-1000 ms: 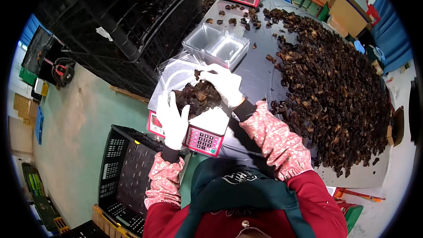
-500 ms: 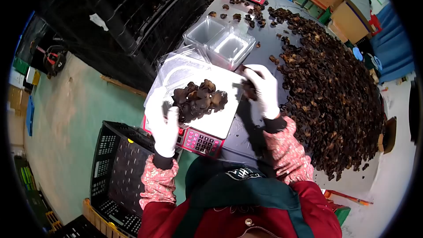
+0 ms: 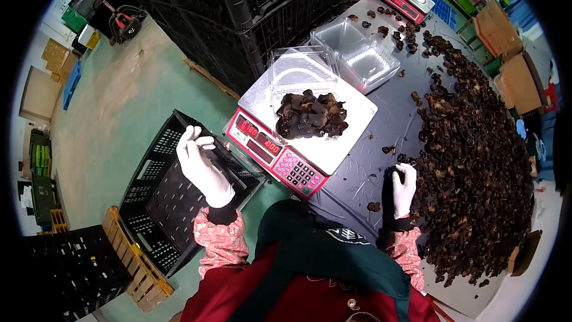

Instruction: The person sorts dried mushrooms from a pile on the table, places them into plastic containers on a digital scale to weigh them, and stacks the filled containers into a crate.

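A clear plastic clamshell box (image 3: 302,71) with its lid up rests on the white plate of a red digital scale (image 3: 280,154). Dark, curled wood ear mushrooms (image 3: 311,114) fill the box; the scale's left display seems to read 0.180. My left hand (image 3: 204,167), white-gloved, hovers left of the scale over a black crate, fingers loosely bent and apart, holding nothing. Gloved too, my right hand (image 3: 404,191) is low at the near left edge of a big mushroom pile (image 3: 476,179). Its thumb and fingers are apart, beside a few loose pieces.
Two joined clear box halves (image 3: 369,62) stand behind the scale. A second red scale (image 3: 400,1) is at the table's far end. Stacked black crates (image 3: 286,18) rise at the left back. An open black crate (image 3: 173,197) sits below on the left, near a wooden pallet (image 3: 134,262).
My left hand has drawn back left from the box. My right hand has moved from beside the scale toward me, to the pile's edge; the dark piece it held is gone from it. The view has turned.
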### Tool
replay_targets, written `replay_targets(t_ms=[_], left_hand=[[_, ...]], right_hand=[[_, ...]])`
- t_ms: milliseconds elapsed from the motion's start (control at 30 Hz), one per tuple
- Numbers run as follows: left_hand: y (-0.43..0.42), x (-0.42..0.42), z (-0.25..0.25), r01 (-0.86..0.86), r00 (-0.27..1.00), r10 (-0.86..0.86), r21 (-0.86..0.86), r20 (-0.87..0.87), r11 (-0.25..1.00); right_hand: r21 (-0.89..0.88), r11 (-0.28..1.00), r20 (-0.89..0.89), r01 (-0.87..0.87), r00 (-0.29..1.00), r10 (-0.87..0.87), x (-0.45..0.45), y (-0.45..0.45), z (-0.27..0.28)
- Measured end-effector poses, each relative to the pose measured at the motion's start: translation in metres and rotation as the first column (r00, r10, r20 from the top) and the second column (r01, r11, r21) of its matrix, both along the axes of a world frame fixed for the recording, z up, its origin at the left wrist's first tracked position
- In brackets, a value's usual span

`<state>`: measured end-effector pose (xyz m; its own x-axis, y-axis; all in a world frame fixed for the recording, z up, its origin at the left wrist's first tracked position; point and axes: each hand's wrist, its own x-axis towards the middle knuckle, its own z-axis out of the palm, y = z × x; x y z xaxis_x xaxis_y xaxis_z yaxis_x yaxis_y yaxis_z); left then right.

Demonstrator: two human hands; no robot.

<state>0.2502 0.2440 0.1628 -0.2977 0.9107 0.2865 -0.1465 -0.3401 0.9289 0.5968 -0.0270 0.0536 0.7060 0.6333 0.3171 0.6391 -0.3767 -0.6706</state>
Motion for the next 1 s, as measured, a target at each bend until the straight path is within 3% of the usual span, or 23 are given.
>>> replay_targets(t_ms=[133, 200, 233, 267, 333, 400, 467, 533, 567, 600, 633, 667, 733, 767, 800, 867, 900, 933, 967, 1000], left_hand=[[-0.037, 0.024, -0.009, 0.149, 0.986, -0.152, -0.044, -0.064, 0.988], [-0.057, 0.034, -0.012, 0.160, 0.965, -0.174, -0.085, -0.196, 0.983], [-0.060, 0.033, -0.015, 0.139, 0.971, -0.152, -0.085, -0.182, 0.987], [-0.064, 0.033, -0.019, 0.116, 0.977, -0.130, -0.091, -0.167, 0.989], [-0.063, 0.028, -0.020, 0.092, 0.992, -0.103, -0.137, -0.077, 0.986], [-0.053, 0.020, -0.026, 0.147, 0.986, -0.159, -0.196, -0.050, 0.970], [-0.040, 0.019, -0.036, 0.158, 0.978, -0.182, -0.197, -0.106, 0.968], [-0.030, 0.025, -0.034, 0.302, 0.885, -0.400, -0.359, -0.239, 0.883], [-0.025, 0.034, -0.046, 0.354, 0.839, -0.468, -0.374, -0.279, 0.857], [-0.020, 0.039, -0.047, 0.329, 0.696, -0.548, -0.473, -0.463, 0.817], [-0.014, 0.048, -0.068, 0.290, 0.646, -0.423, -0.308, -0.635, 0.906], [-0.015, 0.058, -0.064, 0.299, 0.619, -0.453, -0.341, -0.642, 0.891], [-0.019, 0.073, -0.045, 0.361, 0.655, -0.608, -0.521, -0.449, 0.774], [-0.019, 0.076, -0.038, 0.395, 0.677, -0.656, -0.586, -0.334, 0.707], [-0.015, 0.073, -0.056, 0.485, 0.721, -0.673, -0.571, -0.169, 0.663], [-0.015, 0.073, -0.062, 0.581, 0.731, -0.682, -0.497, -0.031, 0.645], [-0.014, 0.072, -0.056, 0.592, 0.720, -0.694, -0.506, -0.019, 0.627], [-0.013, 0.071, -0.052, 0.601, 0.711, -0.703, -0.516, -0.005, 0.611], [-0.011, 0.070, -0.054, 0.628, 0.688, -0.726, -0.501, -0.002, 0.596], [-0.011, 0.071, -0.055, 0.628, 0.690, -0.724, -0.504, 0.006, 0.593]], right_hand=[[-0.042, 0.997, 0.001, -0.067, 0.998, 0.067, 0.024, -0.008, 0.007], [-0.034, 0.996, -0.202, -0.078, 0.977, 0.070, 0.031, -0.010, 0.010], [-0.073, 0.996, -0.120, -0.056, 0.992, 0.047, 0.037, -0.014, 0.012], [-0.120, 0.993, -0.158, 0.007, 0.987, -0.026, 0.045, -0.020, 0.010], [-0.275, 0.961, 0.183, -0.015, 0.981, 0.068, 0.054, -0.021, 0.007], [-0.400, 0.915, 0.235, 0.057, 0.971, 0.042, 0.046, -0.013, 0.027], [-0.408, 0.908, 0.297, 0.092, 0.954, 0.037, 0.034, 0.013, 0.063], [-0.235, 0.968, 0.144, -0.092, 0.981, 0.129, 0.026, 0.049, 0.088], [-0.113, 0.977, -0.045, -0.181, 0.983, 0.177, 0.025, 0.074, 0.093], [0.026, 0.969, -0.223, -0.245, 0.943, 0.245, 0.022, 0.100, 0.096], [0.085, 0.968, -0.280, -0.236, 0.927, 0.250, 0.019, 0.127, 0.094], [0.144, 0.964, -0.333, -0.222, 0.907, 0.259, 0.015, 0.153, 0.091], [0.199, 0.972, -0.591, -0.127, 0.776, 0.223, 0.002, 0.200, 0.092], [0.129, 0.963, -0.165, -0.237, 0.952, 0.257, 0.013, 0.227, 0.062], [0.011, 0.954, 0.293, -0.300, 0.913, 0.284, 0.023, 0.250, 0.035], [-0.207, 0.970, -0.167, -0.129, 0.981, 0.094, -0.005, 0.279, 0.068], [-0.022, 0.987, -0.244, -0.158, 0.958, 0.148, 0.004, 0.297, 0.032], [0.063, 0.975, -0.563, -0.213, 0.799, 0.211, 0.006, 0.303, 0.044], [0.183, 0.959, -0.713, -0.216, 0.642, 0.281, 0.012, 0.300, 0.055], [0.338, 0.922, -0.740, -0.190, 0.552, 0.385, 0.012, 0.289, 0.070]])
